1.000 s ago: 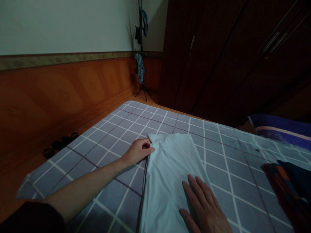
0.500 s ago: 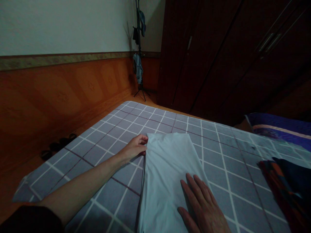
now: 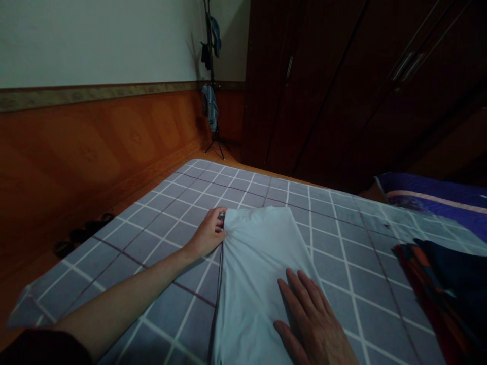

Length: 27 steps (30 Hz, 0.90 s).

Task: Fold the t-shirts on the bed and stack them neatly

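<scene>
A folded white garment [image 3: 258, 253] lies lengthwise on the grey checked bedsheet [image 3: 182, 203], its near end running out of the bottom of the view. At its far left corner, my left hand [image 3: 207, 233] pinches the edge, and creases fan out from that grip. A small dark patterned patch shows between those fingers. My right hand [image 3: 312, 319] rests flat on the garment's right side, fingers stretched out and slightly apart. What kind of garment it is I cannot tell.
Folded dark clothes [image 3: 445, 289] lie on the bed at the right. Beyond the bed stand a coat rack [image 3: 212, 101] with hung items and a dark wardrobe [image 3: 304, 101]. Dark footwear [image 3: 81, 233] sits on the floor at left; a purple bundle [image 3: 433, 195] is at far right.
The whole view has shifted slightly. Creases at the garment's far left corner have sharpened under my left hand's pinch. My right hand stays flat on the cloth.
</scene>
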{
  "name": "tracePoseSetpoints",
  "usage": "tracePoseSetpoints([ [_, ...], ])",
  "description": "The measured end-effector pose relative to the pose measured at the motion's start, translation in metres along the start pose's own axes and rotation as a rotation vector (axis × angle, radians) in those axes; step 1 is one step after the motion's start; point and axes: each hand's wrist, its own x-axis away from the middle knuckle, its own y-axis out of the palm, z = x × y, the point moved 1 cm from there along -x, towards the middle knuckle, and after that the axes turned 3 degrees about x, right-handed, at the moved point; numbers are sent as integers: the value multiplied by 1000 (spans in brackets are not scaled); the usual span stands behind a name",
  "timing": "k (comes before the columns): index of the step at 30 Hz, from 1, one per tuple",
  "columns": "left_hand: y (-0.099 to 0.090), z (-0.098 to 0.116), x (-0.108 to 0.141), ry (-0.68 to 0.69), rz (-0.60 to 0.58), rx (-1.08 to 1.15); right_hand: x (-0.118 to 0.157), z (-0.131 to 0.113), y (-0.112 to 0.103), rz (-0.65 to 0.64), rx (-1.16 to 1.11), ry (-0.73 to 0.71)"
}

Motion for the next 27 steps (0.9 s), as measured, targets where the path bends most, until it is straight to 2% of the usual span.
tracePoseSetpoints([
  [2, -2, 2, 2, 75, 11, -134, 0, -1, -1, -15, -8, 13],
  [5, -6, 9, 5, 297, -16, -408, 0, -1, -2, -28, -15, 26],
  [8, -8, 12, 7, 426, -256, -574, 0, -2, -4, -60, -23, 38],
  [10, -9, 11, 7, 410, -363, -598, 0, -2, -5, -87, -33, 49],
  [12, -9, 11, 7, 375, -315, -574, 0, -3, -5, -111, -48, 57],
  [14, -9, 13, 9, 386, -249, -536, 0, -3, -5, -135, -71, 71],
  [15, -8, 15, 11, 406, -256, -527, 1, -3, -6, -146, -84, 82],
  [18, -4, 17, 16, 442, -442, -575, 1, -3, -6, -169, -121, 118],
  [20, -2, 15, 18, 413, -558, -631, 1, -4, -7, -175, -139, 134],
  [24, -3, 9, 16, 335, -616, -703, 1, -4, -9, -186, -151, 141],
  [27, -4, 8, 15, 331, -622, -715, 0, -4, -11, -210, -152, 143],
])
